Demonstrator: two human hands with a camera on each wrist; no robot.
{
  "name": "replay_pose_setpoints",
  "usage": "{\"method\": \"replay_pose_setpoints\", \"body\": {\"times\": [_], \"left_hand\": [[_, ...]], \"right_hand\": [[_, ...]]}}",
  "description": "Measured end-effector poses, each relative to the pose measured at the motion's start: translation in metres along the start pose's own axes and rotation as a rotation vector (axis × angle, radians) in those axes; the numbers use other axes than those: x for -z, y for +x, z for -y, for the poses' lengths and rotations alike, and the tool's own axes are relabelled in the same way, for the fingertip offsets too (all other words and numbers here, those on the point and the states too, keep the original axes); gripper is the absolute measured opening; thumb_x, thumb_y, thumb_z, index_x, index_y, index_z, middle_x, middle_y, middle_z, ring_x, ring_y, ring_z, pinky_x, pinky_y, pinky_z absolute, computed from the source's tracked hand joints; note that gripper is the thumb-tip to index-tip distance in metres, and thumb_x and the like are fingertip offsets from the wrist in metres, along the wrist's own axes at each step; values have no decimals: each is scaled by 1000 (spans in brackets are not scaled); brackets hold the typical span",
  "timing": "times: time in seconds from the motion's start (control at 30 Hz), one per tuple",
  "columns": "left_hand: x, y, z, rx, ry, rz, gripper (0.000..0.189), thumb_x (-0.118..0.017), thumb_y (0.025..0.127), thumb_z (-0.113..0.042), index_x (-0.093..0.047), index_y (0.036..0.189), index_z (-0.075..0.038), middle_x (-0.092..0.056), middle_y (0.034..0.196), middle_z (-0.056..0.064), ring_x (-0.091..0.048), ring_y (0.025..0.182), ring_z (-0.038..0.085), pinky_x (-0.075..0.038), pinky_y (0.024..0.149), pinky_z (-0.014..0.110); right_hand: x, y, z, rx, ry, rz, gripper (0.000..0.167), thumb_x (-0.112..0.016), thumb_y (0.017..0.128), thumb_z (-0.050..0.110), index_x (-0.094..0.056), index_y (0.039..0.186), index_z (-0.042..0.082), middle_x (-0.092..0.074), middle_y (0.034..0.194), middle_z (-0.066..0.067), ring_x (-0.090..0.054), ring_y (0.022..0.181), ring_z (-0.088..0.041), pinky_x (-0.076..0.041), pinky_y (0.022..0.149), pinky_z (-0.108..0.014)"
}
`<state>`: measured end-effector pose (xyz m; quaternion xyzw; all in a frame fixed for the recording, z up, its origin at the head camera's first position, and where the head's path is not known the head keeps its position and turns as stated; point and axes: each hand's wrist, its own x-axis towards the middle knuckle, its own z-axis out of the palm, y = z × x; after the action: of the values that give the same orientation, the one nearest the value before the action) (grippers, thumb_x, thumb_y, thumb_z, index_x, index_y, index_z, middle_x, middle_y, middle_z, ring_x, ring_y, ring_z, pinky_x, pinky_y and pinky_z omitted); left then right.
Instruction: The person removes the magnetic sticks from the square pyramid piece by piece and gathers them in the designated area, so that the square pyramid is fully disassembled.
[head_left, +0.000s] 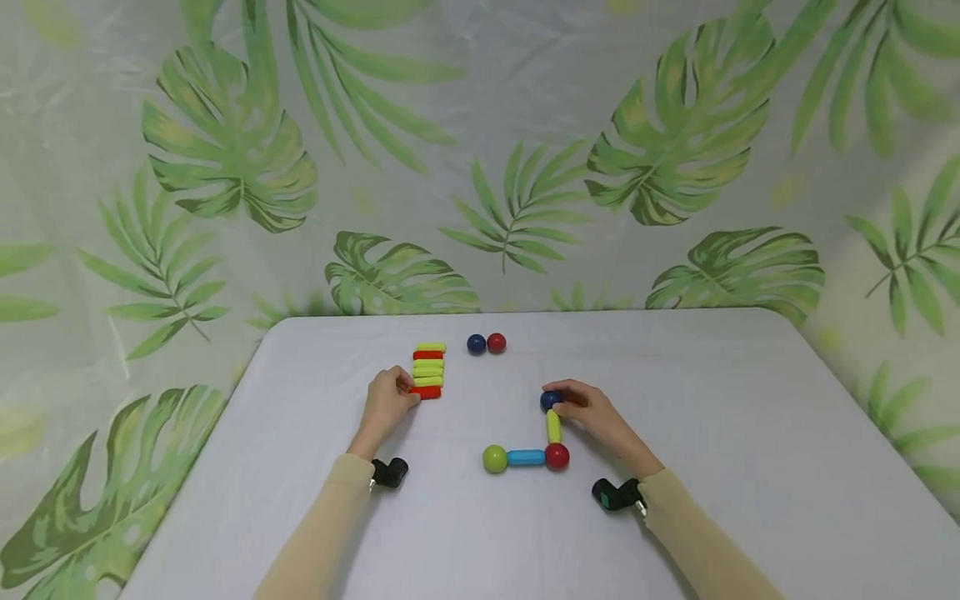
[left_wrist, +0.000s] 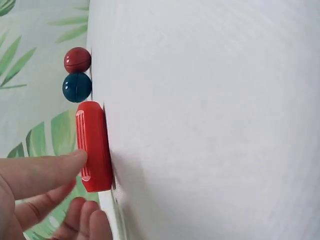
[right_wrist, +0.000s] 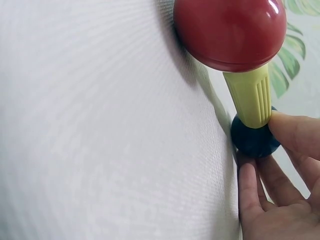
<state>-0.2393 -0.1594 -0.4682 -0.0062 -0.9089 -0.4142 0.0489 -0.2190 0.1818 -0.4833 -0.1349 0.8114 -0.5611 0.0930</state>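
Observation:
My left hand is at the near end of a row of short rods, with thumb and forefinger at the left end of a red rod. In the left wrist view the thumb touches the ridged side of this red rod. My right hand grips a dark blue ball between thumb and fingers. That ball meets the far end of a yellow-green rod. A red ball joins this rod to a light blue rod, which ends at a green ball.
Several yellow-green and red rods lie side by side beyond my left hand. Another dark blue ball and red ball sit together near the far edge of the white table. A leaf-patterned curtain hangs behind.

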Motion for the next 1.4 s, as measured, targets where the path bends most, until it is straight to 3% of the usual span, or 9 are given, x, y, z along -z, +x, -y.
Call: {"method": "replay_pose_setpoints", "body": {"times": [0.1, 0.3, 0.4, 0.53, 0.63, 0.77, 0.9, 1.07, 1.4], "left_hand": [[-3, -5, -7, -132, -7, 82, 21, -73, 79, 2, -60, 95, 0, -53, 89, 11, -52, 79, 21, -44, 71, 31], [-27, -33, -41, -398, -55, 624, 27, -73, 85, -14, -59, 107, -8, -57, 101, 2, -53, 93, 19, -48, 81, 31], [-44, -45, -55, -466, 73, 729, 28, -74, 84, -19, -57, 105, -16, -53, 96, -7, -49, 92, 12, -45, 77, 24], [-55, -51, -65, -542, 230, 674, 19, -70, 83, -14, -57, 95, -20, -48, 87, -11, -45, 84, 8, -41, 70, 19], [-56, -47, -66, -552, 183, 642, 15, -68, 83, -8, -62, 95, -16, -52, 89, -9, -48, 83, 10, -43, 71, 20], [-54, -31, -66, -428, 0, 535, 21, -70, 85, -5, -63, 105, -8, -58, 99, -2, -55, 91, 16, -48, 81, 27], [-61, -7, -66, -271, -138, 282, 28, -73, 83, -3, -63, 110, -2, -61, 107, 8, -60, 98, 24, -50, 86, 33], [-78, 24, -65, -174, -148, 45, 29, -73, 84, -4, -63, 111, -2, -64, 109, 12, -62, 87, 24, -52, 78, 33], [-89, 44, -72, -132, 40, -30, 26, -74, 84, -9, -66, 108, -2, -57, 101, 11, -55, 92, 25, -48, 86, 38]], "right_hand": [[-1, -1, 0, -3, -6, -2, 32, -57, 96, 8, -57, 127, 3, -53, 132, -17, -48, 119, -34, -38, 101, -48], [-1, -1, 1, -3, -13, -12, 32, -56, 96, 8, -57, 127, 3, -53, 132, -17, -48, 119, -34, -39, 101, -49], [-2, 1, 0, 2, -10, -13, 32, -56, 96, 9, -57, 127, 4, -53, 131, -17, -49, 119, -33, -38, 101, -49], [-3, 1, -1, 6, 2, -2, 32, -57, 96, 9, -57, 127, 3, -53, 131, -17, -49, 119, -33, -38, 101, -49], [-3, 1, -2, 4, 2, 0, 32, -57, 96, 9, -57, 127, 3, -53, 132, -17, -49, 120, -33, -38, 101, -49], [-2, 1, -3, -1, -12, -7, 32, -57, 96, 9, -57, 128, 4, -53, 132, -17, -48, 120, -34, -38, 102, -49], [-2, 2, -4, -2, -7, -4, 32, -57, 96, 9, -57, 128, 4, -53, 132, -16, -48, 119, -33, -38, 102, -49], [-3, 2, -3, 9, 9, -1, 32, -58, 95, 8, -58, 127, 4, -54, 131, -16, -50, 116, -32, -40, 100, -47], [-1, 0, -1, 12, 7, -7, 32, -58, 95, 9, -58, 127, 4, -54, 131, -16, -49, 118, -32, -40, 100, -47]]}}
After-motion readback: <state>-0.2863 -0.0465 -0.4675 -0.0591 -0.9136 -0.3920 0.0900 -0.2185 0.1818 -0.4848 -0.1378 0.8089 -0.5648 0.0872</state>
